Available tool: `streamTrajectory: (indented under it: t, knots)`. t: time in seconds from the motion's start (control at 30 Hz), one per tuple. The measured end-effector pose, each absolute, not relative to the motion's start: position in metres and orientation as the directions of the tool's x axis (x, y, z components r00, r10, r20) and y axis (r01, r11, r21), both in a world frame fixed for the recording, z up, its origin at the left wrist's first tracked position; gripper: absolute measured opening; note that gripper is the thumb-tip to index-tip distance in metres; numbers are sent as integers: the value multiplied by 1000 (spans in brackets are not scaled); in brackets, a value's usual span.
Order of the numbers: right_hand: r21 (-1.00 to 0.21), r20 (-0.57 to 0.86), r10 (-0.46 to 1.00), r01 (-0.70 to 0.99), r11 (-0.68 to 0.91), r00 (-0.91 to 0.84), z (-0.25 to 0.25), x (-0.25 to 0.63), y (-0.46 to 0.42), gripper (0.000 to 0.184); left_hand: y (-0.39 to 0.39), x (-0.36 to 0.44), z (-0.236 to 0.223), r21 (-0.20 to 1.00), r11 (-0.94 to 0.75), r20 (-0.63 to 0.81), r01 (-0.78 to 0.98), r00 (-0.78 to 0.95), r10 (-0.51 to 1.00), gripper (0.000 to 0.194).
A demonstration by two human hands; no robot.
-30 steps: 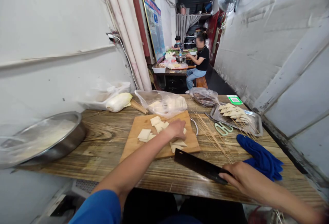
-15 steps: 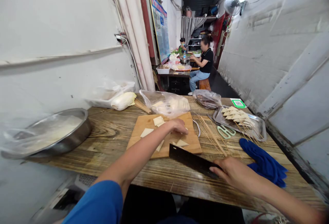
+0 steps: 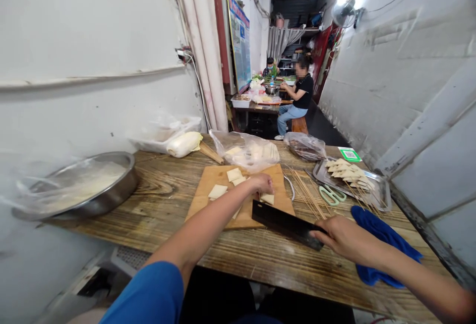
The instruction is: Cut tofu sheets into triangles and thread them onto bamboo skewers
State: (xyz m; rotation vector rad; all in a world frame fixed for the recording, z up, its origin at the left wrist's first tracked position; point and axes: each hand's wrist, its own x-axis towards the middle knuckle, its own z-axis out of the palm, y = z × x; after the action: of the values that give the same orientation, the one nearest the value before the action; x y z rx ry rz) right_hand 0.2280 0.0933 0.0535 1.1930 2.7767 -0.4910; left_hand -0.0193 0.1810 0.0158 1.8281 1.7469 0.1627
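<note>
My left hand (image 3: pixel 261 184) rests palm down on pale tofu-skin squares (image 3: pixel 235 174) on a wooden cutting board (image 3: pixel 208 204), fingers curled over a small stack. My right hand (image 3: pixel 342 238) grips the handle of a dark cleaver (image 3: pixel 284 223). The blade lies low over the board's near right corner, just in front of my left hand. One pale piece (image 3: pixel 267 198) shows between the blade and my left fingers.
On the wooden table (image 3: pixel 156 225): a metal basin (image 3: pixel 82 185) at left, bagged tofu skins (image 3: pixel 249 151), bamboo skewers (image 3: pixel 308 197), green scissors (image 3: pixel 332 195), a steel tray (image 3: pixel 379 196) of skewered pieces, a blue cloth (image 3: pixel 379 237). People sit at a far table (image 3: pixel 297 96).
My right hand has brought the cleaver left and forward, from the table's bare front onto the board's corner. My left hand has gathered the loose squares closer under its fingers.
</note>
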Motion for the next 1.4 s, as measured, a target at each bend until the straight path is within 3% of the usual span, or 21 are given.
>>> streamTrajectory:
  t: [0.1,0.2,0.3,0.4,0.57,0.63,0.83,1.0,1.23,1.4]
  knots:
    - [-268,-203,692,719,641,-693,52,229,97,38,186,-27,17,595,97,-230,798,54,972,33]
    - [-287,-211,707,734,616,-675,53,231,106,39,187,-50,32,780,137,-72,610,-130,989,37]
    - [-300,-221,735,762,574,-641,56,231,118,40,170,-77,55,911,42,79,411,-272,959,40]
    - [-323,-246,769,798,508,-590,57,229,130,40,137,-84,62,941,-38,134,335,-268,954,43]
    - [-437,-346,780,825,357,-521,52,224,137,39,95,-40,5,897,15,29,442,-92,995,32]
    - [-451,-362,781,829,331,-509,50,224,134,40,90,-24,-22,862,-2,74,506,-122,990,36]
    - [-294,-183,813,820,492,-553,48,229,119,39,72,-27,-44,579,-196,376,791,-46,925,33]
    - [-244,-152,806,812,530,-572,43,231,117,39,58,-38,-51,494,-400,423,772,188,886,48]
    - [-236,-166,807,817,526,-567,37,233,119,40,61,-25,-67,511,-276,566,814,-77,821,36]
    - [-210,-173,803,818,536,-570,41,231,117,40,59,-21,-68,462,-249,610,851,-101,786,36]
